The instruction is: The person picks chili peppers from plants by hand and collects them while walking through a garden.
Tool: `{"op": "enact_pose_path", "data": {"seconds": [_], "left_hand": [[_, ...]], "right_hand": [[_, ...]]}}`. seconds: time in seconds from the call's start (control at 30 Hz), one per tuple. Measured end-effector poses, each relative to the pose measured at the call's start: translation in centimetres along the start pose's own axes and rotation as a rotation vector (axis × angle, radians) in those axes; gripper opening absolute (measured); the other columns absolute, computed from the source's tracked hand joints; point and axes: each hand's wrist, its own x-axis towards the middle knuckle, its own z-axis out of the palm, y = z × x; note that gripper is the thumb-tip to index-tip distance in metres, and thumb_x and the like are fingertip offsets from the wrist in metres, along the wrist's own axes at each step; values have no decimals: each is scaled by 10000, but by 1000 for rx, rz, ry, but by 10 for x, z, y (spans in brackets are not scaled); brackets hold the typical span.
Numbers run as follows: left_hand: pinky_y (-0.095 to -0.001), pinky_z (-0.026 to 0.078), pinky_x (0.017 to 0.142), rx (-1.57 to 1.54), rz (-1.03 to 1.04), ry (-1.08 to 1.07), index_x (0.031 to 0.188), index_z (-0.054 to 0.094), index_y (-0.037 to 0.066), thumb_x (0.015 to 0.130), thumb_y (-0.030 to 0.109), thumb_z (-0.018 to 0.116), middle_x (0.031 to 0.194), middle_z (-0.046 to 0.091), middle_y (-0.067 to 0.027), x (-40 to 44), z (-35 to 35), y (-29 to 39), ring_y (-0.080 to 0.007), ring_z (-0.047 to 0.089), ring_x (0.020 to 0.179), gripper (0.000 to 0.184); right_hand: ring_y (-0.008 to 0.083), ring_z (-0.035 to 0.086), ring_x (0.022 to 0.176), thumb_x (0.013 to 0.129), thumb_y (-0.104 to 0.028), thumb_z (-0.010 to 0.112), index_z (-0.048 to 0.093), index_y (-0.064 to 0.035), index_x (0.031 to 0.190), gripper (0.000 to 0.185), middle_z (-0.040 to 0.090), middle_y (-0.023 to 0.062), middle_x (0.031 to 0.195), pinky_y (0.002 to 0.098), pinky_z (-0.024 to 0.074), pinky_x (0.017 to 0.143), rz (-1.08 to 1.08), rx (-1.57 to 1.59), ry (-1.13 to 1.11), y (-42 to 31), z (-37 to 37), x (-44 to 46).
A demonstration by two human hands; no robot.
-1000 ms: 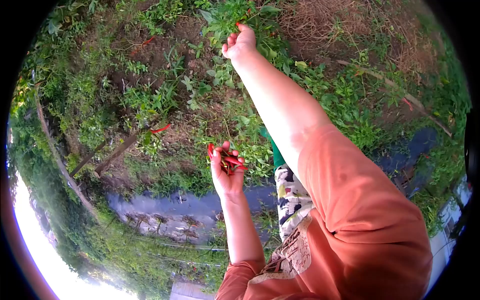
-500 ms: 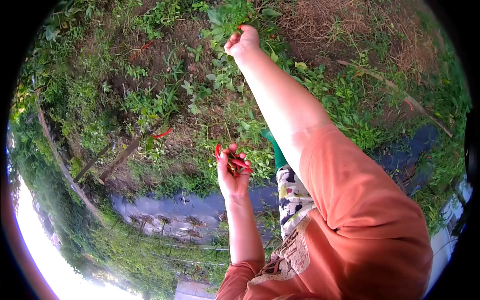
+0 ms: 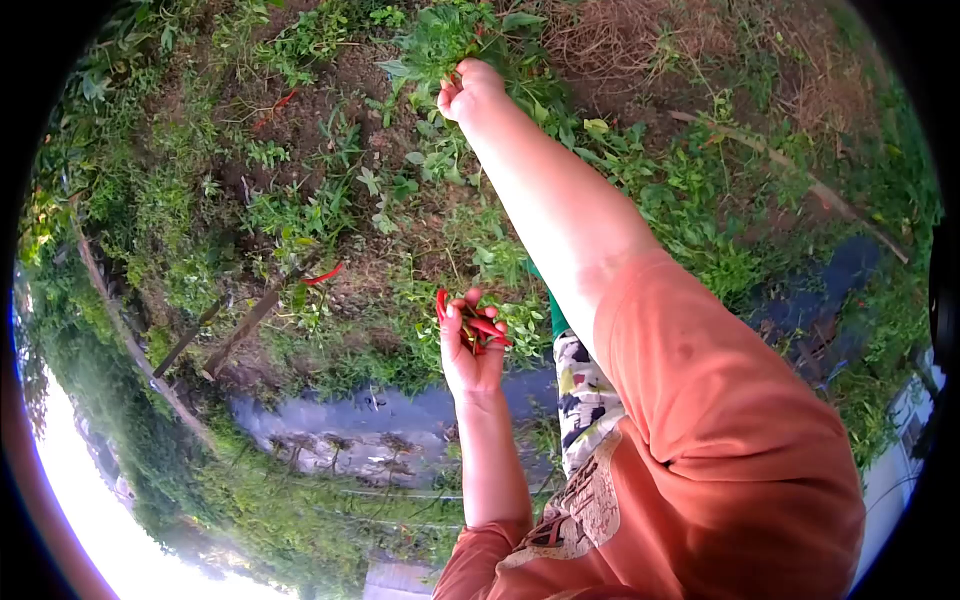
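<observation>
My left hand (image 3: 468, 365) is curled, palm up, around several red chili peppers (image 3: 487, 327) whose ends stick out between the fingers. Farther out, my right hand (image 3: 474, 92) reaches to a leafy green plant (image 3: 440, 42). Its fingers are bent together against the foliage; whatever is between them is too small or hidden to make out. A tiny red spot shows among the leaves just beyond that hand.
One long red chili (image 3: 324, 274) hangs by a wooden stake (image 3: 245, 325) at left. Dark plastic sheeting (image 3: 350, 415) covers a strip of soil. Dry straw (image 3: 640, 45) lies at the top, and a stick (image 3: 790, 165) crosses the weeds at right.
My right hand has shifted slightly left and down in the view, its fingers still bent at the plant. My left hand keeps its hold on the chili peppers, almost in the same spot.
</observation>
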Motion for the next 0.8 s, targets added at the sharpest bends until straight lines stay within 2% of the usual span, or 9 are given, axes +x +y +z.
{"op": "enact_pose_path", "data": {"seconds": [0.17,0.3,0.4,0.47,0.5,0.57,0.6,0.67,0.8], "left_hand": [[-334,492,601,0,-1,-1,919,575,121,829,231,594,1003,602,-64,-1,-1,0,-203,584,752,144],[-337,471,618,1,5,3,923,564,114,837,253,584,1001,592,-69,-1,-3,0,-205,572,761,165],[-339,471,614,-3,8,10,925,565,114,836,252,586,1001,591,-71,-2,-5,0,-208,573,758,166],[-340,472,611,-6,13,14,926,565,114,836,252,586,1001,592,-72,-2,-6,0,-209,574,756,166],[-340,473,608,-15,13,29,925,566,114,836,250,586,1000,592,-73,-1,-7,-1,-210,575,755,164],[-340,475,605,-25,12,45,924,567,113,836,249,586,1000,592,-74,-1,-9,-1,-212,576,755,163],[-339,475,604,-20,15,45,924,567,113,835,247,586,1000,592,-74,-1,-9,-2,-212,576,756,162],[-339,476,603,-17,17,46,924,568,112,835,245,587,999,593,-74,0,-10,-3,-212,577,757,161],[-338,475,605,-19,21,23,925,569,112,833,247,587,999,593,-73,0,-7,-3,-213,577,756,165]], "right_hand": [[142,467,576,828,-142,546,528,-97,841,51,507,29,723,306,382,536,-73,-9,42,10,0,9],[121,476,568,797,-160,632,556,-92,764,107,527,8,716,261,365,487,-158,-120,-82,22,-2,13],[129,495,552,794,-145,634,549,-58,768,124,553,28,714,271,363,459,-291,-286,-118,28,-8,19],[147,513,534,777,-125,639,546,-17,729,151,568,72,695,288,373,450,-465,-385,-136,30,-11,25],[147,513,534,777,-125,639,546,-17,729,151,568,72,695,288,373,450,-463,-389,-134,31,-12,29],[166,508,508,763,-111,633,530,5,674,179,566,103,675,314,381,462,-604,-554,-115,32,-14,36],[166,508,508,763,-111,633,530,5,674,179,566,103,675,314,381,462,-603,-557,-114,33,-13,38],[178,500,519,751,-108,631,517,20,643,203,560,105,662,331,382,478,-726,-696,22,37,-10,41],[179,497,533,767,-90,613,534,28,678,167,560,97,661,342,378,485,-841,-743,111,43,-11,37]]}}
